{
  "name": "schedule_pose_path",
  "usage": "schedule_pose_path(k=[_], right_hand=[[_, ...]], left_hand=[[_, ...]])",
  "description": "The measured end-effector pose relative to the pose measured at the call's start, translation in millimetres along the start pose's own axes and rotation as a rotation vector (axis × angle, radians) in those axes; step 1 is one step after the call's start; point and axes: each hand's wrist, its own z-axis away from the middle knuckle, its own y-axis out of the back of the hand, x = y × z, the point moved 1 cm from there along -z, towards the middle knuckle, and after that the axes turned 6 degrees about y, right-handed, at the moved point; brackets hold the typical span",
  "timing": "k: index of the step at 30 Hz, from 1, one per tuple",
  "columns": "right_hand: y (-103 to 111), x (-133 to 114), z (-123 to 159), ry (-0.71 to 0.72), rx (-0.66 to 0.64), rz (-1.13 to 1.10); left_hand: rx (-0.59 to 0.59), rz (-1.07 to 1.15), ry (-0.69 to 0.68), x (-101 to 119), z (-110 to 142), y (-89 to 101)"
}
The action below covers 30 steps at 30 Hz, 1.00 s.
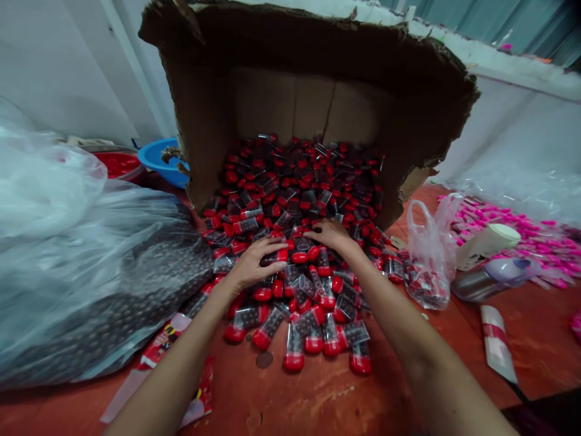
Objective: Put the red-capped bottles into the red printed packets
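A large heap of small clear plastic containers [313, 336] with red caps and dark round beads inside spills from a torn cardboard box [313, 100] onto the table. My left hand [256, 264] rests on the left side of the heap. Its thumb and fingers are apart, around a red-capped container near the fingertips, with no firm grip visible. Across from it, my right hand [334, 236] reaches over the heap, fingers stretched out and touching containers. Some of its fingers are hidden or in shadow.
Left of the heap lies a big clear bag [136, 278] of dark beads, with a blue basin [166, 160] behind. To the right are a small plastic bag [429, 272], a bottle [490, 278], a white roll [490, 245] and many pink items [512, 233].
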Motion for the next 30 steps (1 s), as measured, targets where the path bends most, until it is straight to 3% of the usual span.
schedule_pose_path(k=[7, 13, 20, 25, 30], right_hand=[[-13.0, 5.3, -19.0, -0.012, -0.065, -0.132], [-7.1, 13.6, -18.1, 0.057, -0.089, -0.177], [-2.2, 16.4, -25.5, 0.024, -0.158, -0.141], [-3.6, 18.9, -17.7, 0.037, -0.084, -0.204], [0.9, 20.6, -7.3, 0.039, 0.051, -0.404]], left_hand=[[0.131, -0.024, 0.055, 20.3, 11.8, 6.5], [0.201, 0.104, 0.075, 33.4, 29.2, 9.6], [0.252, 0.227, 0.127, 34.5, 44.2, 8.6], [0.278, 0.256, 0.166, 38.1, 56.5, 7.8], [0.327, 0.312, 0.194, 42.7, 67.1, 5.8]])
